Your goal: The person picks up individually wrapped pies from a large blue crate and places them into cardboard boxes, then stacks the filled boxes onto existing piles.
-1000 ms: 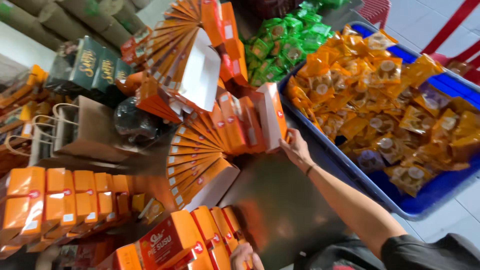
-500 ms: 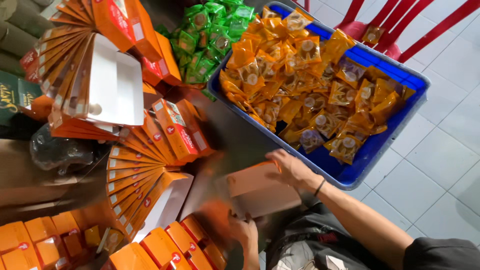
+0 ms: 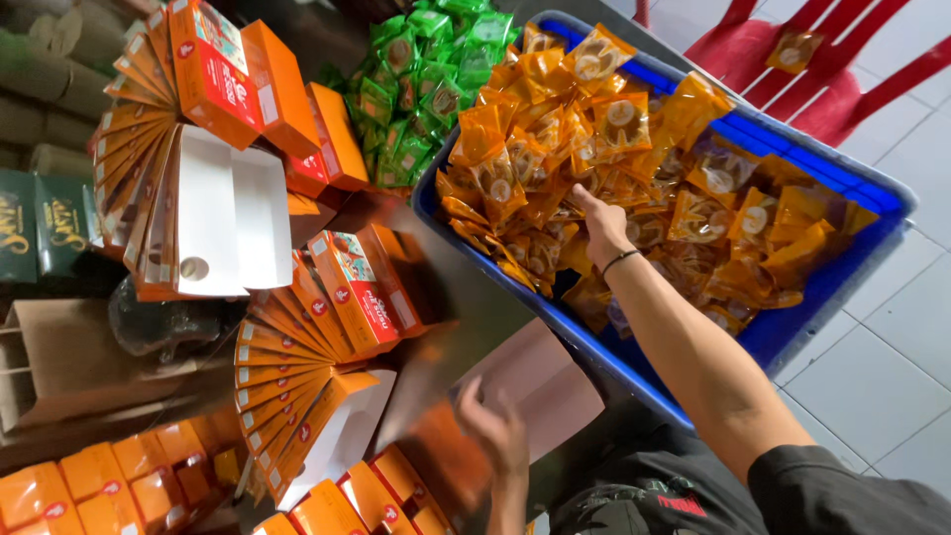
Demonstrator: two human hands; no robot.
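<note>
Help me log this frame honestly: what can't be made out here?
- Head view: the right hand reaches among the orange packets in the blue crate; its fingertips are buried, so any grasp is hidden.
- Left hand and the open box by it are motion-blurred; contact is unclear.
- Green packets: too small to tell contents.
- Red chair: cut off by the top edge.

Saw green packets (image 3: pixel 421 79) heaped at the top, beside orange boxes (image 3: pixel 267 89) stacked upright. Noted flat orange cartons (image 3: pixel 287 386) fanned out on the left, under an open white-lined box (image 3: pixel 223 223). Spotted dark green boxes (image 3: pixel 40 223) above brown cardboard (image 3: pixel 69 362). Found one orange packet (image 3: pixel 792 48) lying on a red chair (image 3: pixel 842 99), over pale floor tiles (image 3: pixel 882 386).
</note>
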